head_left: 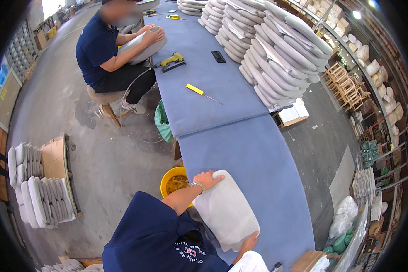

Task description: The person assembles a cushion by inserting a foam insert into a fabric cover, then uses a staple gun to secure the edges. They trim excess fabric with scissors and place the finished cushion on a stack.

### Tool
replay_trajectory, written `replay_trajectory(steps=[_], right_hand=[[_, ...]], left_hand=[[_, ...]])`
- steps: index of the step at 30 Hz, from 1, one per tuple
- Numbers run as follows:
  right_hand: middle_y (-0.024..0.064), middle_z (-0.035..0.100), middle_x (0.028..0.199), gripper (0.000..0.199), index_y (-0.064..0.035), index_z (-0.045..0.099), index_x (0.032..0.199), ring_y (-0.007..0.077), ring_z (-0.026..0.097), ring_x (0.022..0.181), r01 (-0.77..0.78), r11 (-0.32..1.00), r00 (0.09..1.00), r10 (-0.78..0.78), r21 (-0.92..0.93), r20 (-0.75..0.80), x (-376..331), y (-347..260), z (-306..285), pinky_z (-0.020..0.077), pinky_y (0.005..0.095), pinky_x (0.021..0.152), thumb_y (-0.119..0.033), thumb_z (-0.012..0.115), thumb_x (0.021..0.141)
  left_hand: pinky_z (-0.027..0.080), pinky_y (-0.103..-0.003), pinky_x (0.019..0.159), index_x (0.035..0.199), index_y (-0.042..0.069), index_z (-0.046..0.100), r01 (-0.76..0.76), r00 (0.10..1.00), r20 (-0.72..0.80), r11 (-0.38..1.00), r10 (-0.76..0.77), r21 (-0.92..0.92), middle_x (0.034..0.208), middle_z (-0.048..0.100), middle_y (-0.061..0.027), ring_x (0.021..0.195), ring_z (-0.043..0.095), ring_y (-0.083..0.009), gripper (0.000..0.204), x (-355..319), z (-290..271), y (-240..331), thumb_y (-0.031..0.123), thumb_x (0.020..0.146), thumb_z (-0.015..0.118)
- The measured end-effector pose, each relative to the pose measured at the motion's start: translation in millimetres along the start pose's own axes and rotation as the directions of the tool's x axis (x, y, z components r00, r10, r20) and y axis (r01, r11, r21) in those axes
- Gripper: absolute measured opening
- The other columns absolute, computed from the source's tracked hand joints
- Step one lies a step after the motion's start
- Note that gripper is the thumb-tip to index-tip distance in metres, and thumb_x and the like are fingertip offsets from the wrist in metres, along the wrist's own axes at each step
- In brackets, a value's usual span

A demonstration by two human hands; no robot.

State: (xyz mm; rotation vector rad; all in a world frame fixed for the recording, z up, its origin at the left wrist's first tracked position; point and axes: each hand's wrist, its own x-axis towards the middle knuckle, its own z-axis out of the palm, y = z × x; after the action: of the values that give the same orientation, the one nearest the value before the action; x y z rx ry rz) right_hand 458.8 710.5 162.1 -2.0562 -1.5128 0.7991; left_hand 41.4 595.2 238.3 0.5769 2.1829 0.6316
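A light grey padded seat cushion lies slanted across the near edge of the blue-covered table, partly over my lap. My left hand, with a watch on the wrist, grips its far left end, fingers curled over the rim. At the opposite end my right hand holds the cushion's lower right corner; part of that hand is hidden by the edge. A loose flap of cloth shows along the cushion's lower edge. Just beyond my left forearm stands a yellow bucket with yellowish scraps inside.
Farther along the table lie a yellow-handled awl, a yellow-green staple gun with a hose, and a black phone. Tall cushion stacks line the far side. A seated co-worker holds another cushion. More cushions stand on a floor pallet.
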Motion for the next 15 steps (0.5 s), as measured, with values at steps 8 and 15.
replay_trajectory(steps=[8, 15], right_hand=[[0.0314, 0.061, 0.132, 0.078, 0.0085, 0.056, 0.136, 0.0468, 0.06, 0.119, -0.085, 0.994, 0.996, 0.084, -0.072, -0.028, -37, -29, -8, 0.0472, 0.0501, 0.102, -0.061, 0.04, 0.104], [0.0318, 0.061, 0.133, 0.082, 0.012, 0.055, 0.135, 0.0468, 0.06, 0.119, -0.084, 0.996, 0.996, 0.084, -0.004, 0.002, -50, -43, -10, 0.0477, 0.0497, 0.102, -0.062, 0.039, 0.104]], left_hand=[[0.054, -0.051, 0.093, 0.129, 0.003, 0.065, -0.029, 0.998, -0.046, 0.996, 0.032, 0.079, 0.115, 0.072, -0.0243, 0.11, 0.069, -0.0393, 0.093, 18, 12, -8, 0.083, 0.09, 0.038], [0.055, -0.051, 0.087, 0.12, 0.003, 0.068, -0.015, 0.996, -0.08, 0.994, 0.024, 0.105, 0.098, 0.074, -0.0241, 0.1, 0.071, -0.0411, 0.089, 9, 10, -2, 0.082, 0.09, 0.042]])
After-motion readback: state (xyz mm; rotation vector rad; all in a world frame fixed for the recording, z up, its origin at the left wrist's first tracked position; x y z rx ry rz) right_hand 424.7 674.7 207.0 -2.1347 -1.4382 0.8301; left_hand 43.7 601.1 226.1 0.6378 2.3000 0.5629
